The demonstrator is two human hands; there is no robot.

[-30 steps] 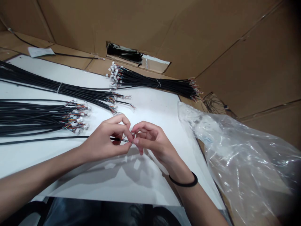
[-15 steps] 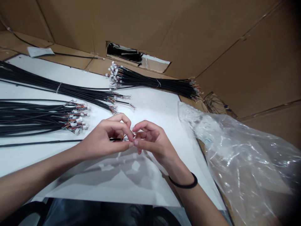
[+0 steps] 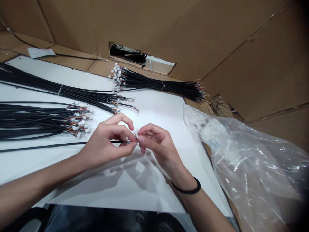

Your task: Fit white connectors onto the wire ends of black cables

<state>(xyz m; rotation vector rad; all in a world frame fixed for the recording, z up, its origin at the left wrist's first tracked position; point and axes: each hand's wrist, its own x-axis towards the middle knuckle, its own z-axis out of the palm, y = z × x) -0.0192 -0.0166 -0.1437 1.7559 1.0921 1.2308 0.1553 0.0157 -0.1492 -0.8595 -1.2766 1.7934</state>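
Observation:
Both of my hands are close together above a white sheet (image 3: 154,116), at the middle of the view. My left hand (image 3: 108,141) grips a single black multi-core cable (image 3: 53,145) near its stripped end. Fine coloured wires (image 3: 131,140) fan out from that end, and the fingertips of my right hand (image 3: 156,145) pinch them. My fingers partly hide the wire tips. Bundled black cables (image 3: 41,120) with white connectors (image 3: 80,124) lie just left of my left hand.
Another tied cable bundle (image 3: 60,90) and a third (image 3: 164,86) lie farther up the sheet. A crumpled clear plastic bag (image 3: 246,164) lies to the right. Cardboard walls (image 3: 241,45) surround the work surface, with a cut-out (image 3: 126,53) holding black cables.
My hands have shifted slightly, and the fingers of both have re-set their grip around the cable end. The cable bundles and plastic bag stay in place.

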